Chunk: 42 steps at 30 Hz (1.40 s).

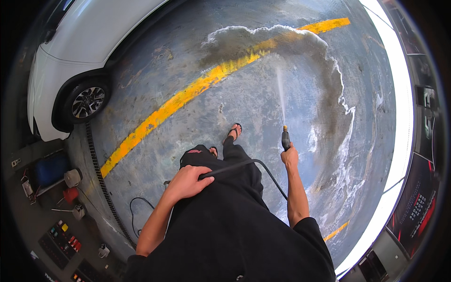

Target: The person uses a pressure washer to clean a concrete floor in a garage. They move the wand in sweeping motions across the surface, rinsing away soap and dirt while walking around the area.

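Wet concrete floor [197, 122]; spray gun [285, 139] in right-hand fingers [290, 157], hose [235, 167] in left [187, 182]

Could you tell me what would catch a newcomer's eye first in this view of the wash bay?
Most striking is the thin water jet shooting from the spray lance in the right hand, hitting the wet floor near a curling line of white foam at centre right. A broad yellow stripe runs diagonally across the concrete, and a white car sits at upper left. The left hand grips the black hose at lower centre.
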Available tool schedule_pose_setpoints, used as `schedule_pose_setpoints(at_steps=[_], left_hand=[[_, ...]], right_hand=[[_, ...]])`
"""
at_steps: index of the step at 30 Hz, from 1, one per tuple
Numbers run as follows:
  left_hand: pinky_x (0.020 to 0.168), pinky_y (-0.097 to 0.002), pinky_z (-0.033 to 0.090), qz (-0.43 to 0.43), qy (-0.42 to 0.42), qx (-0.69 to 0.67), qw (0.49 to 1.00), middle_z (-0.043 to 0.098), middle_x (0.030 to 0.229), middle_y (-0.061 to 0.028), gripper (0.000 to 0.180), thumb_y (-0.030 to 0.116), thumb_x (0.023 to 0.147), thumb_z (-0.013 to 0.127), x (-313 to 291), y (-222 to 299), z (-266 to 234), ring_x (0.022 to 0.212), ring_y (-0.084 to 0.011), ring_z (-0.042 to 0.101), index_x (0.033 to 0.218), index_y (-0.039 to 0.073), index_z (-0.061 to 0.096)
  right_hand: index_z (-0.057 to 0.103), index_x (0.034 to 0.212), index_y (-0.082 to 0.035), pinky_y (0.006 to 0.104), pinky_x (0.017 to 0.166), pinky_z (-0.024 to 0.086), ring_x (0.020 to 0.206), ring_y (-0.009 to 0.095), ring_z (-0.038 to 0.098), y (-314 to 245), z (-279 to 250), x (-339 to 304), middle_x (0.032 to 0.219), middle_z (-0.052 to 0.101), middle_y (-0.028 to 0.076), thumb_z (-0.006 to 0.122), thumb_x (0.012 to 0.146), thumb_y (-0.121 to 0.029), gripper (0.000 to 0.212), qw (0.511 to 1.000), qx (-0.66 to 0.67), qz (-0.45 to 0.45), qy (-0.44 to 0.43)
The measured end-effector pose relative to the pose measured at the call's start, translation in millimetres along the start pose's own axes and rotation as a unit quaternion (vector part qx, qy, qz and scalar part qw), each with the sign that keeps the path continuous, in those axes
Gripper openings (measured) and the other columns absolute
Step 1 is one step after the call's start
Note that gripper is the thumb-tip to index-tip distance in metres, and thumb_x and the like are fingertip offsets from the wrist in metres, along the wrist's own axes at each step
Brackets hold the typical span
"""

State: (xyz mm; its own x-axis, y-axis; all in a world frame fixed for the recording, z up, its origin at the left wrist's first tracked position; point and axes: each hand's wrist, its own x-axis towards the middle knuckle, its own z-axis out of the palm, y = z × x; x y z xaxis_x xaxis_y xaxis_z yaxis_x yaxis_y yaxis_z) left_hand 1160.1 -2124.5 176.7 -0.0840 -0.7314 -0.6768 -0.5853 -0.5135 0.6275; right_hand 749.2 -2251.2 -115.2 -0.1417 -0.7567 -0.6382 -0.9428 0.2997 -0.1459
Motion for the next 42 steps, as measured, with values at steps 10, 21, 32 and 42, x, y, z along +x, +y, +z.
schedule_pose_setpoints(at_steps=[10, 21, 32, 42], left_hand=[[0.078, -0.0420, 0.056, 0.027, 0.056, -0.048, 0.997, 0.075, 0.090, -0.0213, 0.036, 0.032, 0.095, 0.073, 29.8, 39.6, -23.4, 0.086, -0.0369, 0.074, 0.115, 0.003, 0.076], [0.074, -0.0425, 0.056, 0.038, 0.136, -0.057, 0.988, 0.074, 0.082, -0.0198, 0.035, 0.034, 0.094, 0.073, 54.5, 9.8, -61.3, 0.078, -0.0359, 0.074, 0.113, 0.005, 0.078], [0.077, -0.0407, 0.056, -0.030, 0.127, -0.093, 0.987, 0.077, 0.093, -0.0203, 0.034, 0.031, 0.091, 0.075, 79.1, -54.3, -208.7, 0.086, -0.0362, 0.074, 0.112, 0.004, 0.078], [0.079, -0.0397, 0.056, -0.001, 0.133, -0.124, 0.983, 0.077, 0.094, -0.0199, 0.033, 0.028, 0.091, 0.075, 100.6, -111.2, -303.0, 0.086, -0.0336, 0.075, 0.110, 0.001, 0.077]], right_hand=[[0.056, 0.151, -0.016, 0.0528, 0.094, 0.057, 0.107, 0.046, 0.071, -85.3, -21.3, 38.3, 0.110, 0.074, 0.029, 0.059, 0.082, -0.009, 0.070, 0.969, -0.131, -0.187, -0.093], [0.065, 0.141, -0.010, 0.0523, 0.091, 0.056, 0.103, 0.048, 0.072, -146.1, -70.6, 109.8, 0.104, 0.073, 0.034, 0.057, 0.079, -0.008, 0.063, 0.983, -0.078, -0.165, -0.019], [0.056, 0.152, -0.016, 0.0518, 0.095, 0.057, 0.106, 0.046, 0.072, -338.1, -45.9, 113.1, 0.111, 0.073, 0.032, 0.059, 0.080, -0.009, 0.073, 0.963, -0.165, -0.201, -0.076], [0.062, 0.144, -0.006, 0.0510, 0.097, 0.056, 0.111, 0.047, 0.070, -414.0, -81.8, 151.9, 0.114, 0.073, 0.031, 0.057, 0.084, -0.011, 0.061, 0.993, -0.077, -0.084, 0.020]])
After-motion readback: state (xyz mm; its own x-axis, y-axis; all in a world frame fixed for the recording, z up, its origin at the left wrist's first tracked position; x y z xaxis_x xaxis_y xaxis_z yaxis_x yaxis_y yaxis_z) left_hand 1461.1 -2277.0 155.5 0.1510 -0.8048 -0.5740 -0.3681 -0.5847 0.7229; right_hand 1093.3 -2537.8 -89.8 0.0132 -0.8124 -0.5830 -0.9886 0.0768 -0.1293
